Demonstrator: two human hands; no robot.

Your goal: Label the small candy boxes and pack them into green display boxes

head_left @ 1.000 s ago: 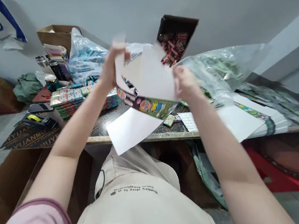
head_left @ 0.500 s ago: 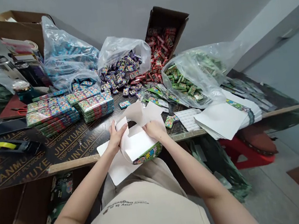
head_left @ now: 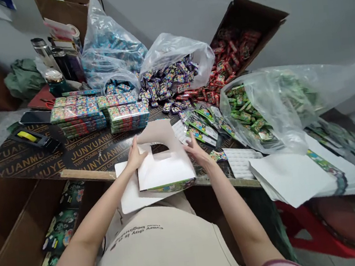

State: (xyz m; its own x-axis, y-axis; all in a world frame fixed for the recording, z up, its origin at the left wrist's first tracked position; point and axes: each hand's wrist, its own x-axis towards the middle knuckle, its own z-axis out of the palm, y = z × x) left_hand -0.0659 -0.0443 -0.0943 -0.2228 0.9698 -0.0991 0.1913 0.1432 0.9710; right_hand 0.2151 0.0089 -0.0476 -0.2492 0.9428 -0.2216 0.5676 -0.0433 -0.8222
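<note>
The left hand (head_left: 135, 156) pressed flat, fingers spread, on the left upper edge of a carton (head_left: 165, 169), a half-folded white cardboard blank with a printed colourful strip along its lower rim. The right hand (head_left: 196, 151) lay open against the carton's right side, fingers fanned on the raised flap (head_left: 159, 133), a dull grey-white panel with a rounded cutout. Neither hand was clenched; both merely pinned the card. The carton rested at the near edge of the table (head_left: 79, 157), a dark plywood sheet printed with gold lettering, on top of a flat white sheet (head_left: 132, 200) that overhung the edge.

Behind it stood stacks (head_left: 79, 115) of glossy, brightly printed flat boxes. Crinkled clear plastic bags held small packets: a blue bag (head_left: 112, 58), a purple one (head_left: 172, 70), and a green one (head_left: 259, 105) to the right. A brown corrugated box (head_left: 244, 24) lay tipped, spilling red packets. A pile of white blanks (head_left: 288, 177) lay at the right, beside a ribbed white tray (head_left: 242, 161).
</note>
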